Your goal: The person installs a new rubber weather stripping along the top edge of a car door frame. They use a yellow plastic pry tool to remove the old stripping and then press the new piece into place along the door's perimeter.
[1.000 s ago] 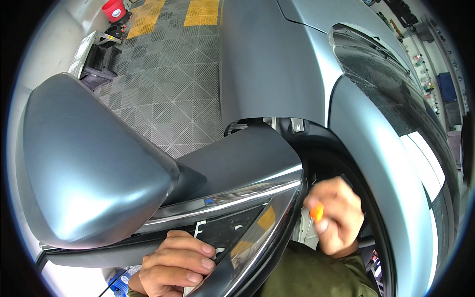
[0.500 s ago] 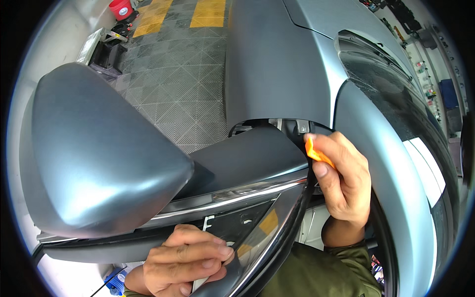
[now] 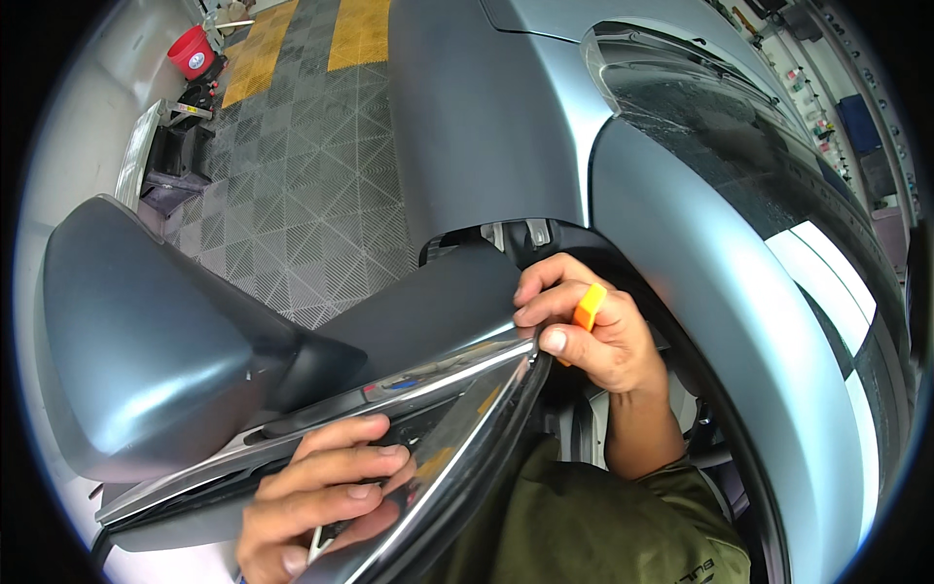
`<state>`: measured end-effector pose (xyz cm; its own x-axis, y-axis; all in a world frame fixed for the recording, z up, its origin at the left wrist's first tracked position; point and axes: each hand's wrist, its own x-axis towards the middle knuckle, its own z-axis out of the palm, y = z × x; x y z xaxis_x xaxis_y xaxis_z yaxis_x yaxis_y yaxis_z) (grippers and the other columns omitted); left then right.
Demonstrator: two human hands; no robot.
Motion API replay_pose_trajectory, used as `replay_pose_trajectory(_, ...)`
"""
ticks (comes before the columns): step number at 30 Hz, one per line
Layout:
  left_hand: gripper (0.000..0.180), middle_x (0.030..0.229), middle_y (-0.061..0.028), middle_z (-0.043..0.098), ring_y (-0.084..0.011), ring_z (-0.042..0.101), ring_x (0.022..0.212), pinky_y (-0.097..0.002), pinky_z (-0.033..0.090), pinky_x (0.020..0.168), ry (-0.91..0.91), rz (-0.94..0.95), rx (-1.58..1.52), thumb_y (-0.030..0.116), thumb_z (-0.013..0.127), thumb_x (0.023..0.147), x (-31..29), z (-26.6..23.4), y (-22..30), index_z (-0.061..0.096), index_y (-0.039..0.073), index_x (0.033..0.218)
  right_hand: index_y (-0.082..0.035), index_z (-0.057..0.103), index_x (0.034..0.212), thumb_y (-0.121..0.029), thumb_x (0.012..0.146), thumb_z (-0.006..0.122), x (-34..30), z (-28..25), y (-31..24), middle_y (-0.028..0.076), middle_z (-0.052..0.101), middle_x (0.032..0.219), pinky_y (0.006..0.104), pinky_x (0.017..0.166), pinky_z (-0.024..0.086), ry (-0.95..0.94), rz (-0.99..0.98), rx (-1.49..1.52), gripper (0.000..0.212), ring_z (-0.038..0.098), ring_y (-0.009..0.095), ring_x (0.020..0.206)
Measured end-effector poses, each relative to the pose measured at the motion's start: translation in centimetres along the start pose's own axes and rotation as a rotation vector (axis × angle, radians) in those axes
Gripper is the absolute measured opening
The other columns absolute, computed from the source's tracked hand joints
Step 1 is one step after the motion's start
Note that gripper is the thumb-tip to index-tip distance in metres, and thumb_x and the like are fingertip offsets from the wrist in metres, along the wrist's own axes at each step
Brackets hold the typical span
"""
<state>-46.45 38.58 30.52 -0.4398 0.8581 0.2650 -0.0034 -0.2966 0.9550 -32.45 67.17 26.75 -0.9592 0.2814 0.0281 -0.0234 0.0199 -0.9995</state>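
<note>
The wing mirror (image 3: 156,341), in matte blue-grey, juts out from the car door (image 3: 428,311) at the left. My left hand (image 3: 326,496) lies over the window glass by the bright trim, fingers fairly straight. A slim whitish tool (image 3: 317,543) shows beneath that hand, apparently held in it, its other end hidden. At the door's front corner, my right hand (image 3: 593,326) has its fingertips on the end of the chrome trim (image 3: 457,365). A small orange plastic scraper (image 3: 589,307) is tucked in its grip.
The front fender (image 3: 496,127) rises beyond the door gap, with the windscreen (image 3: 681,97) and pillar (image 3: 662,214) at the right. A black step stool (image 3: 175,161) and a red bucket (image 3: 192,54) stand on the grey and yellow tiled floor (image 3: 302,195).
My right hand has moved from the fender gap onto the trim's front end, with the orange scraper turned upright. My left hand has shifted left and its fingers have spread. The view has swung right.
</note>
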Motion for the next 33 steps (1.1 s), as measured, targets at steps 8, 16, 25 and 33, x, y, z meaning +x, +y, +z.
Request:
replay_pose_trajectory(8, 0.064, 0.127, -0.0299, 0.059, -0.0362, 0.06, 0.118, -0.0408, 0.044, 0.101, -0.381, -0.357, 0.018, 0.041, 0.053, 0.098, 8.3, -1.4, 2.3, 0.056, -0.014, 0.129, -0.001, 0.064, 0.108, -0.009, 0.091, 0.065, 1.0, -0.3, 3.8, 0.011, 0.057, 0.113, 0.0315, 0.09, 0.046, -0.067, -0.16, 0.254, 0.02, 0.057, 0.017, 0.103)
replay_pose_trajectory(16, 0.061, 0.128, -0.0255, 0.059, -0.026, 0.062, 0.102, -0.0357, 0.049, 0.091, -0.423, -0.56, 0.312, 0.022, 0.073, 0.079, 12.0, 1.7, 3.5, 0.059, -0.011, 0.128, 0.005, 0.052, 0.132, 0.002, 0.088, 0.06, -1.6, 0.5, -1.2, 0.016, 0.058, 0.103, 0.0309, 0.076, 0.048, 0.159, -0.233, -0.647, 0.045, 0.059, 0.024, 0.082)
replay_pose_trajectory(25, 0.039, 0.11, -0.015, 0.064, -0.0171, 0.059, 0.084, -0.031, 0.048, 0.078, -0.465, -0.514, 0.437, 0.009, 0.067, 0.08, 14.0, 3.1, 1.3, 0.066, -0.006, 0.116, -0.006, 0.066, 0.115, 0.005, 0.077, 0.064, -4.0, 0.3, -3.6, 0.005, 0.059, 0.089, 0.0359, 0.073, 0.047, 0.132, -0.2, -1.116, 0.04, 0.056, 0.024, 0.08)
replay_pose_trajectory(33, 0.031, 0.099, -0.0119, 0.062, -0.0214, 0.059, 0.087, -0.0344, 0.049, 0.081, -0.537, -0.296, 0.666, 0.004, 0.057, 0.085, 15.7, 4.1, -2.1, 0.066, -0.006, 0.112, -0.011, 0.067, 0.11, -0.002, 0.078, 0.063, -4.8, 2.1, -4.7, 0.004, 0.055, 0.089, 0.0377, 0.076, 0.044, 0.204, -0.126, -1.429, 0.033, 0.053, 0.023, 0.081)
